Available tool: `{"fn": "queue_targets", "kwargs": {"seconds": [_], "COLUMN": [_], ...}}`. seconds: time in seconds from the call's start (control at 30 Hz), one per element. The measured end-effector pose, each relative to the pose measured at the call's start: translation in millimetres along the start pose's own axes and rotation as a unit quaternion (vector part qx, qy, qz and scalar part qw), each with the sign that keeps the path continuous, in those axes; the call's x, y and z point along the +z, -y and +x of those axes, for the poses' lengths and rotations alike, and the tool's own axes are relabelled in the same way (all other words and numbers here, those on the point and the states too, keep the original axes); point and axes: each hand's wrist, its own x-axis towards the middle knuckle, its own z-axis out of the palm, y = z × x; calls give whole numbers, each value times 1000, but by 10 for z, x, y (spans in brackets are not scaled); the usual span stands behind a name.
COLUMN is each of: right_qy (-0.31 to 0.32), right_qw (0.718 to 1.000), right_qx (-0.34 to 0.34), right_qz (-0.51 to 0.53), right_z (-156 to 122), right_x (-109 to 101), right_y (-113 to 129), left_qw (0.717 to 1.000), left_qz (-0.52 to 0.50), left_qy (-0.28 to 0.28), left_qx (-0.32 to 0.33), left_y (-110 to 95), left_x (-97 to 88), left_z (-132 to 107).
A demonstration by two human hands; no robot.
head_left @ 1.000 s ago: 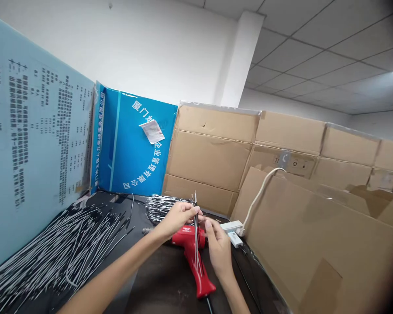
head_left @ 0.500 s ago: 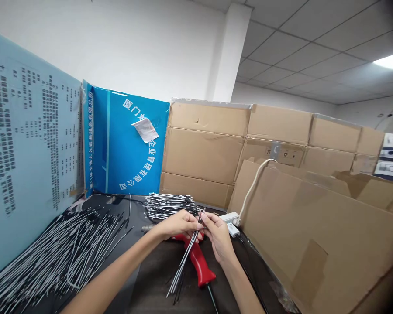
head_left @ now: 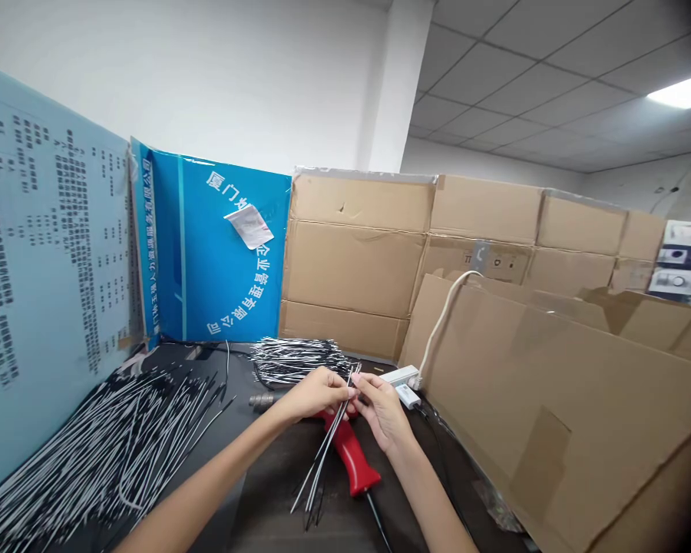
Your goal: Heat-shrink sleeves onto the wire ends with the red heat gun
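Note:
My left hand (head_left: 312,393) pinches a small bunch of thin black-and-white wires (head_left: 322,459) near its top end. The bunch slants down and to the left toward the dark table (head_left: 276,499). My right hand (head_left: 381,409) meets the left at the same top end, fingertips pressed on the wires. Just under both hands a red hot-air gun (head_left: 351,458) lies on the table, its handle pointing toward me.
A big heap of the same wires (head_left: 92,453) covers the table's left side, and a smaller pile (head_left: 296,359) lies behind my hands. Blue printed boards (head_left: 224,253) stand at left and back, cardboard boxes (head_left: 553,384) at right. A white power strip (head_left: 401,376) sits beside the boxes.
The wire bunch has swung from upright to slanting down-left. My hands have closed together at its top end. The camera has turned slightly right.

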Motion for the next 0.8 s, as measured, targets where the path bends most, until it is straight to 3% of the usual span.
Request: {"fn": "queue_targets", "kwargs": {"seconds": [0.3, 0.8], "right_qy": [0, 47], "right_qw": [999, 998], "right_qx": [9, 37], "right_qz": [34, -27], "right_z": [9, -4], "right_x": [-16, -27], "right_y": [-3, 25], "left_qw": [999, 999], "left_qz": [-35, 43], "left_qy": [20, -2], "left_qx": [15, 5], "left_y": [5, -14], "left_x": [-64, -1], "left_z": [-10, -12]}}
